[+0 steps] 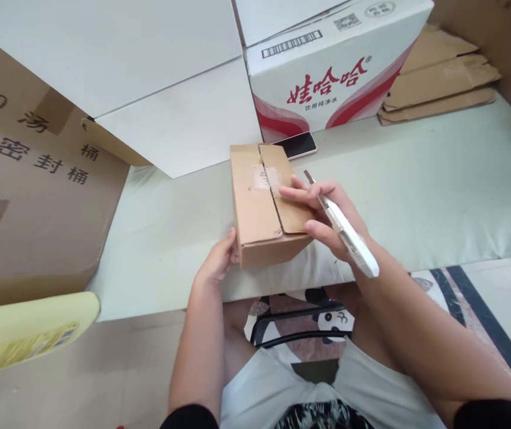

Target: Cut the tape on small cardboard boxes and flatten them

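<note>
In the head view, a small brown cardboard box rests on the pale covered surface, its two top flaps meeting along a seam with clear tape over it. My left hand holds the box at its near left corner; some of its fingers are hidden. Across my right hand lies a white utility knife, its blade pointing away and up to the left. The fingers of that hand reach over the right flap, with the knife kept between them and the palm.
Behind the box lies a dark-screened phone. A white carton with red lettering stands at the back, beside flattened cardboard. A large brown carton and a yellow container are on the left. The surface's near edge runs above my lap.
</note>
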### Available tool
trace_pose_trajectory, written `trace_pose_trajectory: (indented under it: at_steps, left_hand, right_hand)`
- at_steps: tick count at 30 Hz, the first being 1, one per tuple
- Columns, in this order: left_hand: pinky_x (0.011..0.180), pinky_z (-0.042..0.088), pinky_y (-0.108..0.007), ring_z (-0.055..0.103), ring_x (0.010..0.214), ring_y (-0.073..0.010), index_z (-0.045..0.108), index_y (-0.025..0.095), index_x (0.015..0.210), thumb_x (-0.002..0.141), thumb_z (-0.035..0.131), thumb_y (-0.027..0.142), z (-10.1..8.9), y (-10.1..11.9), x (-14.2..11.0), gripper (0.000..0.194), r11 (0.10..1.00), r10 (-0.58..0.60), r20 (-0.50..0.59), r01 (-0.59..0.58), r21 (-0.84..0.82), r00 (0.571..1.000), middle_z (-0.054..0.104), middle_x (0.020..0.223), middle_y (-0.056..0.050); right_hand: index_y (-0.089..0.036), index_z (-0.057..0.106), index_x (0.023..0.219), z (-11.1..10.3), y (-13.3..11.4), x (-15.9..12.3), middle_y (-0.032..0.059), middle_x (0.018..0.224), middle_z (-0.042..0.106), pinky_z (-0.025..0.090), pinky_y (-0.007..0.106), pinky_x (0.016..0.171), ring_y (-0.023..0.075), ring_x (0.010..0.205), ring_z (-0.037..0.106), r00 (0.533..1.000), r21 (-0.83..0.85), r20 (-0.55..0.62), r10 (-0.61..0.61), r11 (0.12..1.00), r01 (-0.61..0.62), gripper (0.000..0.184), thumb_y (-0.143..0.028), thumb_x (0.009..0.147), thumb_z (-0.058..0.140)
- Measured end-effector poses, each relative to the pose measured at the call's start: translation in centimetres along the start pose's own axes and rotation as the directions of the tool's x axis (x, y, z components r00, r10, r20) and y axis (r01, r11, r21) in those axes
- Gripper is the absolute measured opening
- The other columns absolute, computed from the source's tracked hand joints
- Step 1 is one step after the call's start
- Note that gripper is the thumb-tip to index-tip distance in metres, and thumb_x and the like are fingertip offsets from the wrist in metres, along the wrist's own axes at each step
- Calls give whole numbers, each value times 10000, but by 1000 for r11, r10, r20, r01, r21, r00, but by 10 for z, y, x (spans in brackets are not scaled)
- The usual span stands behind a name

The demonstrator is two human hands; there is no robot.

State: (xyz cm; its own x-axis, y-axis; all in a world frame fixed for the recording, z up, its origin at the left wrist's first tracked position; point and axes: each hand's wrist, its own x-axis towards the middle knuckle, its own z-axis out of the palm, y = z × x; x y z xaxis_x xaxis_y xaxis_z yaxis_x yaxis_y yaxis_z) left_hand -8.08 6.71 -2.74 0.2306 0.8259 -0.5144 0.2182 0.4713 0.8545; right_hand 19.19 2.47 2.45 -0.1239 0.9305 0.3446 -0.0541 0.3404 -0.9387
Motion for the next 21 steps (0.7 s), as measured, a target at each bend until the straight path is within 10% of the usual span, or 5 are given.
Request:
trace_pose_trajectory:
  at_steps: [4,13,21]
  left_hand:
    - [353,198,-196,688,488,-188,729,159,892,712,810,606,4,9,-5,489,985,-137,148,118,127,980,720,638,-73]
    - [389,235,-196,668,509,-152,652,169,786,703,734,633,7,22,-7,478,987,9,68,-20,161,998,722,660,-63]
    - [423,260,-245,327,358,-86,356,240,475,766,665,552,-4,19,-14,527,967,133,-71,-113,230,989,348,382,48]
  right_hand:
    - [-316,446,1067,0,0,2,33,1375,733,254,600,1326,242,1594,364,997,-44,-75,3,999,-6,347,-523,926,687]
    - [-307,488,1034,1,2,3,46,1231,792,361,588,1260,264,1525,479,993,-43,-110,50,998,-55,331,-508,907,718]
    - [-305,470,1027,-5,6,3,38,1103,827,421,572,1205,269,1406,603,999,-30,-19,51,998,-51,321,-559,942,647]
